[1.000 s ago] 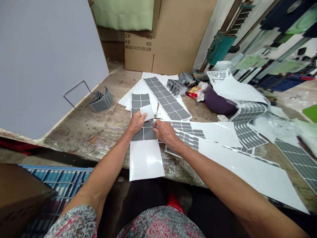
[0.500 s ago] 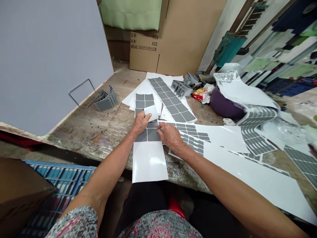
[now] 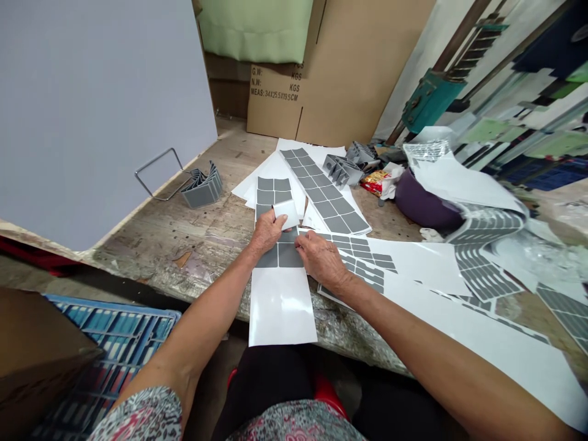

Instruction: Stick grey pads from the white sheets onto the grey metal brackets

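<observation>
Silvery-white, flat squarish piece (image 3: 286, 214) pinched in left hand (image 3: 266, 233); right hand (image 3: 319, 254), fingers curled, at glossy white, grey-squared sheet (image 3: 282, 306) beneath; whether gripping, unclear.

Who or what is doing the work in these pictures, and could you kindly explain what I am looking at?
There is no machine: these are a person's two bare hands. The view comes from a camera worn on the head, looking forward and down. The left hand has a small pale piece in its grip, above a sheet with grey rectangles. The right hand has its fingertips near that sheet's right edge; whether they pinch it, I cannot tell. On the table lie more sheets, grey pieces and a purple object.
</observation>
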A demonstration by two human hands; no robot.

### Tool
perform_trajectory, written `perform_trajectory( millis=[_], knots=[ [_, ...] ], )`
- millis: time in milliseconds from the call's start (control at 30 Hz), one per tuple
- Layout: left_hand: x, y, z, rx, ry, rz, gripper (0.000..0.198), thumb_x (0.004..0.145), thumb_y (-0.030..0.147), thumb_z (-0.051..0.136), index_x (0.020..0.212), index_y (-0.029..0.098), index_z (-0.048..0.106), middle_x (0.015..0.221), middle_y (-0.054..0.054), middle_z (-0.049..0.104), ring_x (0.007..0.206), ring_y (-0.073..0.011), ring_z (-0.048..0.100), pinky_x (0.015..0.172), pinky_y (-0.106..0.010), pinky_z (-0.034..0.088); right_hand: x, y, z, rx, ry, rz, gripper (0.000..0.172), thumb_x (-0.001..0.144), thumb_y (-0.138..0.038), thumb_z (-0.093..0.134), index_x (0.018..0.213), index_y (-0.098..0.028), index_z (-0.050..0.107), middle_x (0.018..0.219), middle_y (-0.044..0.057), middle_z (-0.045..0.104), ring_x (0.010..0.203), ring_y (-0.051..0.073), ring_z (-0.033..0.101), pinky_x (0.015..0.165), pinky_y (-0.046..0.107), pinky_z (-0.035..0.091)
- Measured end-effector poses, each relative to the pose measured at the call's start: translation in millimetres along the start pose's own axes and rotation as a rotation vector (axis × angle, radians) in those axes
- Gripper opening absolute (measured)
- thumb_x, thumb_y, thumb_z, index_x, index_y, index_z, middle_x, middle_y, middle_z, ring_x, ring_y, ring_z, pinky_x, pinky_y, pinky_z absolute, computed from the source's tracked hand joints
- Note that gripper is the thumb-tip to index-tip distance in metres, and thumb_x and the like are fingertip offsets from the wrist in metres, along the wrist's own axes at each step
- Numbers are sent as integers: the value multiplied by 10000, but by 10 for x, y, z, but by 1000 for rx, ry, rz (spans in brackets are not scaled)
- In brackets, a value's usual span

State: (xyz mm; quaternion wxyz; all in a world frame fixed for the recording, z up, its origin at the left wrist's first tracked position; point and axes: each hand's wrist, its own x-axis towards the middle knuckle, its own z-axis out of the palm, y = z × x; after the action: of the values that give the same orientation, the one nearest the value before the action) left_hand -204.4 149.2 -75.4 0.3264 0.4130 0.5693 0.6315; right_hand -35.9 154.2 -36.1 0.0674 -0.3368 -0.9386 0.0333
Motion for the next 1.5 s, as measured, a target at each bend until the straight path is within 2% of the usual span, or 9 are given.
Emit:
perform_trajectory(
  millis=[300,433,533,767,1000,1233,1333,1400,1500],
  knots=[
    [-3,1,23,-22,1,-17,111,811,200,611,857,115,666,752,-37,696,642,-173,664,601,-272,572,-20,98,25,68,-41,-214,220,878,-12,486,851,-164,643,913,99,662,914,221,590,778,299,450],
    [-5,-1,7,-23,8,-8,97,807,192,604,813,118,666,700,-28,678,632,-177,658,604,-273,560,15,76,13,180,7,-141,273,885,-54,490,1089,-181,620,1001,77,692,938,196,625,830,292,466],
    [-3,-15,-6,-16,13,-1,94,800,198,616,767,125,665,646,-14,659,610,-168,642,608,-262,549,88,63,12,268,37,18,370,866,-99,518,1229,-171,538,891,35,714,743,161,645,737,271,487],
    [6,-39,27,-31,18,-8,124,821,208,601,858,112,670,757,-40,697,634,-166,651,592,-263,560,277,29,8,347,-31,245,45,746,-150,622,751,-180,655,648,-5,671,619,146,608,585,226,433],
    [-6,-19,9,-25,38,-23,110,818,200,613,853,114,671,766,-37,695,602,-160,642,596,-272,561,291,-12,-85,313,-49,188,107,752,-107,581,700,-185,633,634,-6,627,614,152,559,598,246,406],
    [0,-24,14,-59,12,-43,116,818,203,609,882,121,660,773,-34,700,655,-165,659,630,-268,563,-278,-154,-266,349,116,-54,206,928,-138,430,844,-193,610,908,83,651,878,202,591,836,321,446],
    [-16,54,-1,-85,-19,-53,133,816,196,591,902,108,643,787,-48,699,662,-157,655,640,-270,561,-623,-259,-551,545,362,-148,148,940,-164,469,866,-210,588,875,65,651,842,192,605,793,318,479],
    [-41,184,-14,-110,-65,-58,166,810,206,586,934,103,626,825,-68,705,696,-167,662,646,-288,568,-814,-300,-822,631,430,-81,93,904,-170,540,850,-233,580,810,33,639,733,181,595,715,313,486],
    [-146,499,4,-148,-196,-50,247,766,215,621,991,114,610,912,-93,710,753,-192,676,654,-329,586,-1034,-263,-1207,808,301,68,58,839,-203,611,807,-244,587,710,8,601,625,164,550,609,296,466]
  ],
)
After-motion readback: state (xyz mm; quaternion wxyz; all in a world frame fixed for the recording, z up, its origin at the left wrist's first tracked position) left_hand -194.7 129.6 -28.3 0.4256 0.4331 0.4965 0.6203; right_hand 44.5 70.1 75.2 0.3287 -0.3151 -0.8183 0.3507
